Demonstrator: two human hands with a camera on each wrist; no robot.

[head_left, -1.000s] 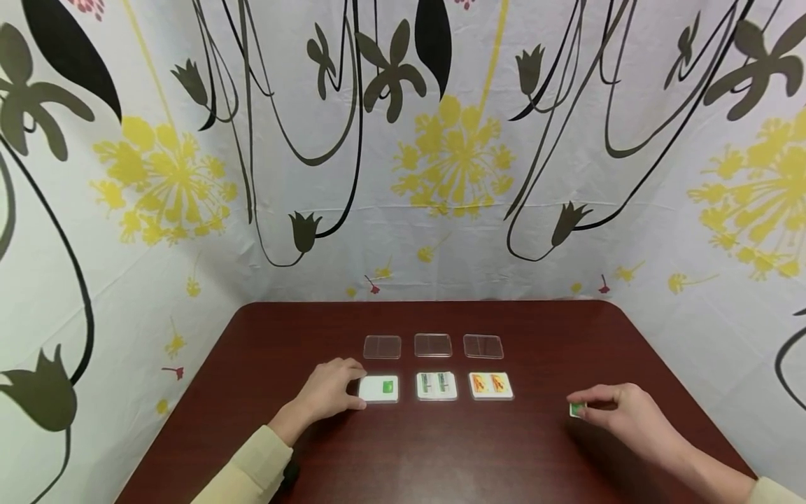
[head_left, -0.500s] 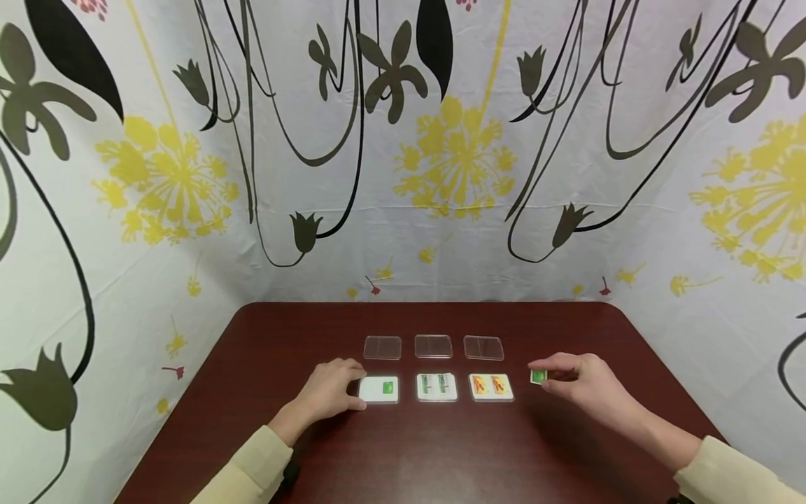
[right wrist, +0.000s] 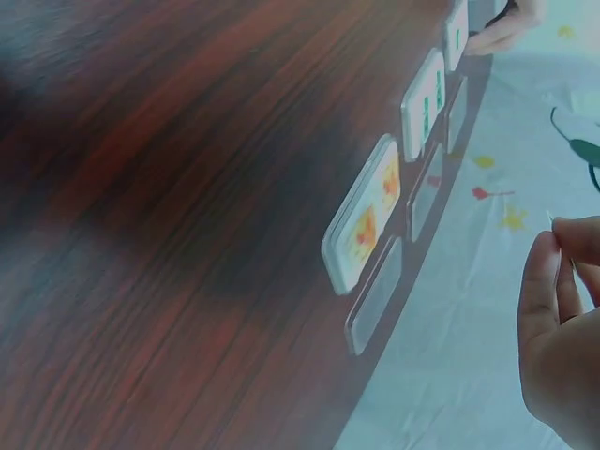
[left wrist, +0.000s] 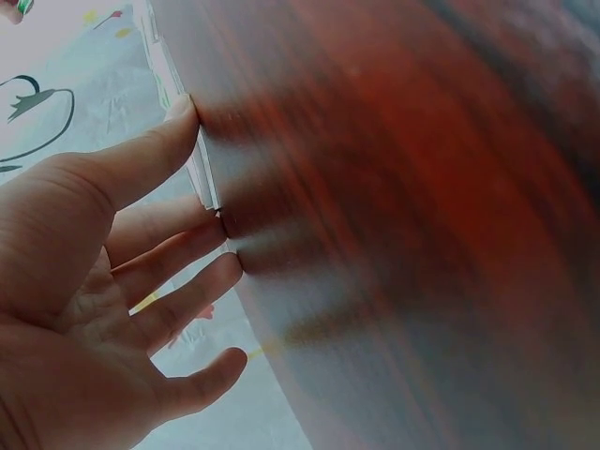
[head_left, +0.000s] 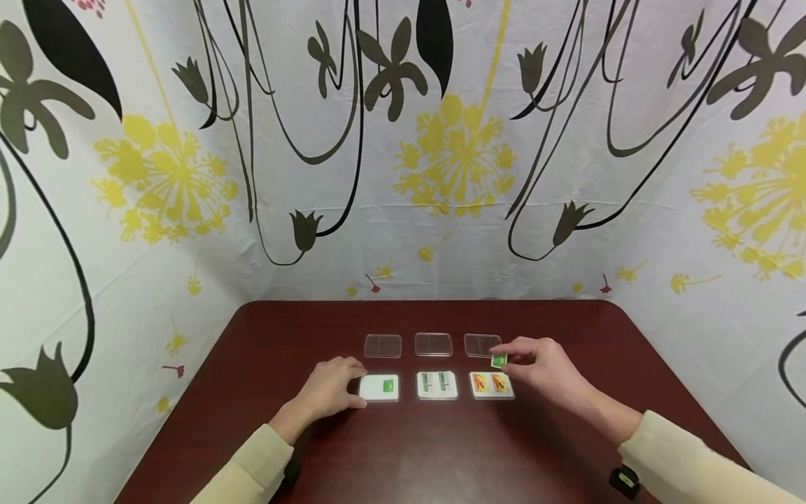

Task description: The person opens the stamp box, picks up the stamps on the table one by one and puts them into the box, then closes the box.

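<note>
On the table, my left hand [head_left: 330, 387] holds the left end of a shallow clear plastic case [head_left: 371, 388], thumb at its near corner and fingers at the far one. The case has a white face with one green picture [head_left: 387, 386] on its right half; the left half is plain white. My right hand [head_left: 543, 364] pinches a small green-and-white square piece [head_left: 499, 360] between thumb and fingertips. It is raised above the right-hand case [head_left: 492, 386], which bears two orange-yellow pictures. In the right wrist view only a thin edge shows at the fingertips of the right hand [right wrist: 567, 347].
Between the other two stands a middle case [head_left: 437, 386] with two green-and-white pictures. Behind the row lie a left clear lid [head_left: 383, 346], a middle lid [head_left: 434, 344] and a right lid [head_left: 481, 344], partly behind the right hand. A patterned cloth [head_left: 390, 175] surrounds the dark red table [head_left: 409, 448].
My right hand has carried the small green piece leftward and farther from me, from the table's right side to over the right-hand case. My left hand stays in place.
</note>
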